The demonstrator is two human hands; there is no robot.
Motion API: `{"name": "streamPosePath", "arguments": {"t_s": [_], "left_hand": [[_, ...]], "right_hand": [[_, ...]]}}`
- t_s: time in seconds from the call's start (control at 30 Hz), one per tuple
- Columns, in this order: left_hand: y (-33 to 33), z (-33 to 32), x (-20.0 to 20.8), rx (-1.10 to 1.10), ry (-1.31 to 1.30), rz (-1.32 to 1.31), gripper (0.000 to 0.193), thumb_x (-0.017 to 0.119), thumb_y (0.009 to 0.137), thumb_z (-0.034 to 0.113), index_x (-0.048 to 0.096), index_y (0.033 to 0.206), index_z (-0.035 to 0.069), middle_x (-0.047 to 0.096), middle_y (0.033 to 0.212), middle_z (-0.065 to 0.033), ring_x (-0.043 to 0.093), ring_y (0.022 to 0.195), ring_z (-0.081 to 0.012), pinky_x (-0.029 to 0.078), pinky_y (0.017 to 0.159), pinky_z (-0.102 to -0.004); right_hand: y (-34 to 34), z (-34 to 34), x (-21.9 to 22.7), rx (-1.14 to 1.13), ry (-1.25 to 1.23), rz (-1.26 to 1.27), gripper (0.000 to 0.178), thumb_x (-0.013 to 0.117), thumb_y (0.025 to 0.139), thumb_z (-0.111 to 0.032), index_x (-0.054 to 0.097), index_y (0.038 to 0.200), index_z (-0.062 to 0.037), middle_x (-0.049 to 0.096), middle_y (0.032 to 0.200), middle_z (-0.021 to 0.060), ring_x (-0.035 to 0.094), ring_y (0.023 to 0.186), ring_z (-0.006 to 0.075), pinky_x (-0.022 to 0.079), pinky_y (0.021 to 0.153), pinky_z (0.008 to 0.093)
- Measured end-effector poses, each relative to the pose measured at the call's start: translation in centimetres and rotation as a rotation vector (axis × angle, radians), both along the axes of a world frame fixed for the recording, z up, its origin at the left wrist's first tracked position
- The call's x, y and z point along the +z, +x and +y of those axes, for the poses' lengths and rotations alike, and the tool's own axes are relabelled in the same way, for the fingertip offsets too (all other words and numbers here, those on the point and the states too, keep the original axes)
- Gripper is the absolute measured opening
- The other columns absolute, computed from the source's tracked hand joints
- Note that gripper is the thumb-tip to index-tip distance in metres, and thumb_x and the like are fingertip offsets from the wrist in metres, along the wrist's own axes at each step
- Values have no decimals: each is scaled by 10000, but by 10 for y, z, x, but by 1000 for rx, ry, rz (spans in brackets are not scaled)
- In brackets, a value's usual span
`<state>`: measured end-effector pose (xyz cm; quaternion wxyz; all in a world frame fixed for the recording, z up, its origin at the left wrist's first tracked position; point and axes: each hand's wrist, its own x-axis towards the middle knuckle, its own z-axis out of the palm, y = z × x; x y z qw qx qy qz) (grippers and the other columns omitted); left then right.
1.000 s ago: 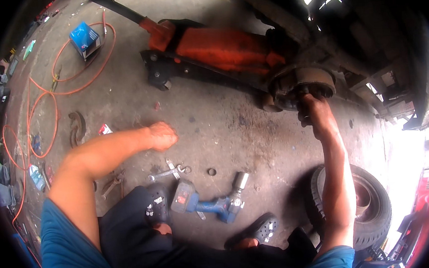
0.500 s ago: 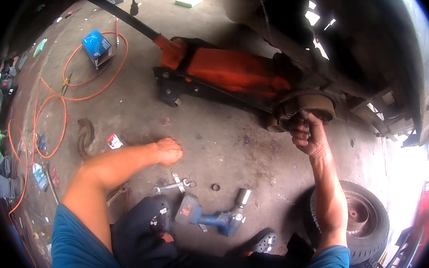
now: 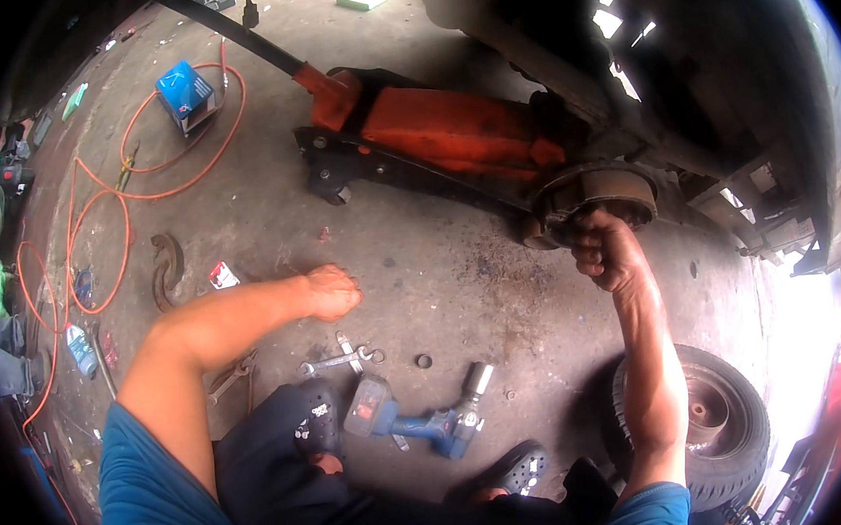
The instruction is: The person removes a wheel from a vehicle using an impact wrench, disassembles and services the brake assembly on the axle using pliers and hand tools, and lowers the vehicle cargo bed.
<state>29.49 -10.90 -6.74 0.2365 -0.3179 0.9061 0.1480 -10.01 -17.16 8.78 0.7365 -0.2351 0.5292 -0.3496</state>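
Note:
My right hand [image 3: 607, 249] reaches up to the near face of a rusty, round wheel hub [image 3: 620, 190] under the raised vehicle. Its fingers are curled in against the hub, and whatever they grip is too small or hidden to name. Over the concrete floor, left of the middle, my left hand [image 3: 333, 293] is closed in a fist with its back up, so its inside is hidden. Below that hand lie crossed wrenches [image 3: 341, 360], a small dark ring [image 3: 423, 361] and a blue cordless impact wrench [image 3: 430, 426] with a socket.
A red floor jack [image 3: 455, 128] reaches under the vehicle near the hub. At lower right lies a wheel [image 3: 710, 428]. An orange hose [image 3: 129, 244] coils at left beside a blue box [image 3: 184, 92]. Curved brake shoes [image 3: 166, 271] and a small red-and-white box [image 3: 223, 274] lie nearby.
My right hand has shifted slightly up at the hub, its wrist turning a little. My left fist stays nearly in place. The whole view has moved slightly.

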Motion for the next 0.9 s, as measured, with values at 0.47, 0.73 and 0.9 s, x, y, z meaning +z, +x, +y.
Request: {"name": "streamPosePath", "arguments": {"t_s": [0.47, 0.73, 0.9], "left_hand": [[3, -1, -2, 12, -12, 13, 185, 525, 723, 137, 617, 827, 14, 637, 954, -184, 613, 951, -342, 481, 827, -437], [3, 4, -2, 1, 9, -22, 199, 531, 726, 138, 625, 850, 14, 633, 970, -183, 612, 948, -338, 475, 845, -433], [5, 0, -10, -12, -2, -22, 209, 535, 720, 130, 627, 867, 14, 633, 970, -180, 612, 947, -339, 475, 841, -439]], "right_hand": [[-9, -4, -3, 51, 34, -184, 84, 519, 801, -189, 465, 762, -138, 361, 557, -28, 308, 420, 69, 189, 337, 194], [-8, 1, -8, -9, 12, -208, 98, 528, 814, -194, 479, 787, -114, 381, 575, -26, 325, 436, 70, 193, 344, 199], [-2, -1, -4, -7, -29, -10, 125, 501, 845, -226, 477, 759, -139, 358, 567, -43, 305, 434, 61, 188, 340, 192]]}}
